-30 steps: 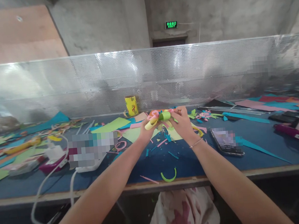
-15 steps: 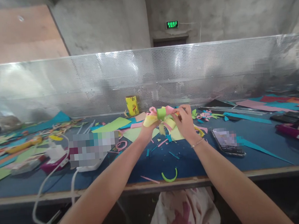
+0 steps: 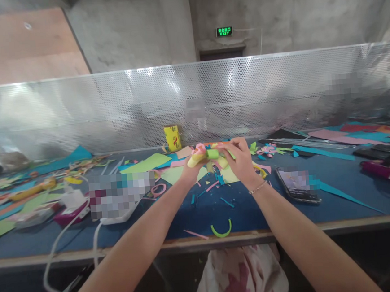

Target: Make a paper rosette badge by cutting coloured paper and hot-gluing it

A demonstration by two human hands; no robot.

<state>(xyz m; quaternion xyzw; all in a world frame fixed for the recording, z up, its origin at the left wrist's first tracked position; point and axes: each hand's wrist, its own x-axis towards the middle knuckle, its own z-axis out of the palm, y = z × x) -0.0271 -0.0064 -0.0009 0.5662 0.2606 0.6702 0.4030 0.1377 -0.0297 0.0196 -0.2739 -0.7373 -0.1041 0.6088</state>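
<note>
Above the middle of the blue table, my left hand (image 3: 189,172) is closed around one end of a craft of looped paper strips (image 3: 212,154) in pink, yellow and green. The fingertips of my right hand (image 3: 240,158) pinch the other end of it, beside the green band. Part of the craft is hidden by my fingers, and its exact shape is too blurred to make out. Pale green paper sheets (image 3: 170,176) and small blue and pink scraps lie on the table beneath it.
A phone (image 3: 294,184) lies to the right of my right forearm. A white power strip (image 3: 114,219) with cables sits at left. A yellow packet (image 3: 172,138) stands by the perforated metal screen (image 3: 245,97). Near the front edge lies a curved green strip (image 3: 222,234).
Both hands stay in nearly the same place. The paper craft has been turned and flattened between them, and the raised pink and yellow loops now sit lower.
</note>
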